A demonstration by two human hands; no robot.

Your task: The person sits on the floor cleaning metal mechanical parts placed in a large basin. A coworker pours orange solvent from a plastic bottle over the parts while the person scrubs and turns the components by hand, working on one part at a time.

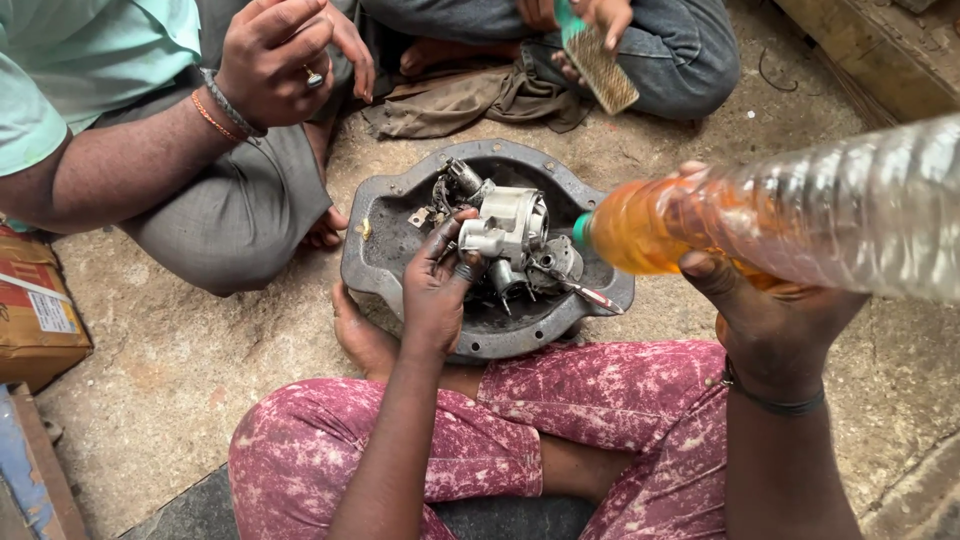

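— Dusty concrete floor is all that lies under you; you sit cross-legged on it in mottled pink trousers. What sits in front of your knees?

— You have a dark, greasy metal pan on the floor, touching your bare foot. In it rests a pale grey carburettor among smaller oily metal parts.

— And your left hand?

— You reach it into the pan, with the fingers curled round the left side of the carburettor and the thumb up against its body, so it grips the part and holds it over the pan.

— Your right hand?

— You wrap it round a clear plastic bottle from below. The bottle lies almost level, its green neck pointing at the carburettor, just beside it. Orange liquid fills the neck end. I cannot tell whether any is running out.

— Who else is near?

— One person in a mint shirt and grey trousers sits at your left, hands clasped above a knee. Another, in jeans, sits across from you and holds a wire brush, with a brown rag at their feet. You also have a cardboard box at the far left.
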